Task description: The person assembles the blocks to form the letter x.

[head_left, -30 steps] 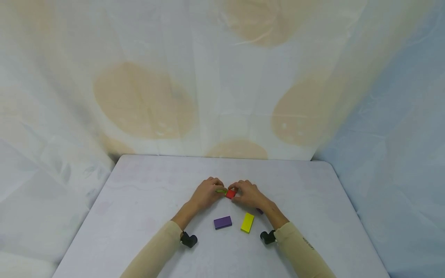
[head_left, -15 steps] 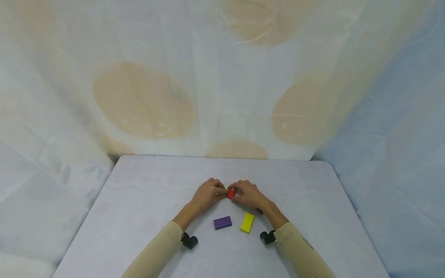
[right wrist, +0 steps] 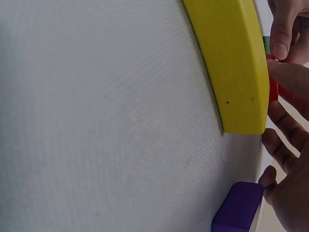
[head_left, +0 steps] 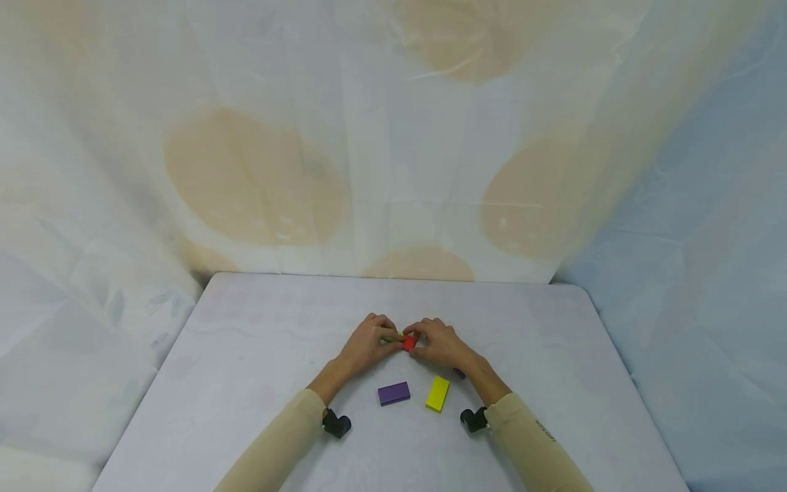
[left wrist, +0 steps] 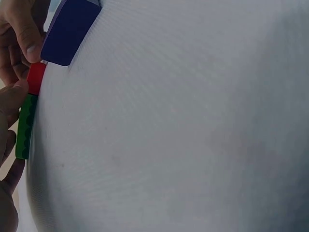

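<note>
At the middle of the table (head_left: 258, 342) my two hands meet. My left hand (head_left: 384, 337) pinches a green block (head_left: 391, 337), mostly hidden by its fingers. My right hand (head_left: 421, 339) pinches a red block (head_left: 408, 342). In the left wrist view the green block (left wrist: 25, 128) and red block (left wrist: 36, 78) lie end to end and touching on the table, with fingertips (left wrist: 12, 99) on them. In the right wrist view, fingers (right wrist: 289, 77) cover most of the red block (right wrist: 273, 90).
A purple block (head_left: 393, 393) and a yellow block (head_left: 437, 394) lie flat nearer to me, between my forearms. A smaller purple block (head_left: 459, 373) peeks out beside my right wrist. Draped cloth surrounds the table.
The left hand's fingers have closed in a little over the green block toward the red one. The loose blocks have not moved.
</note>
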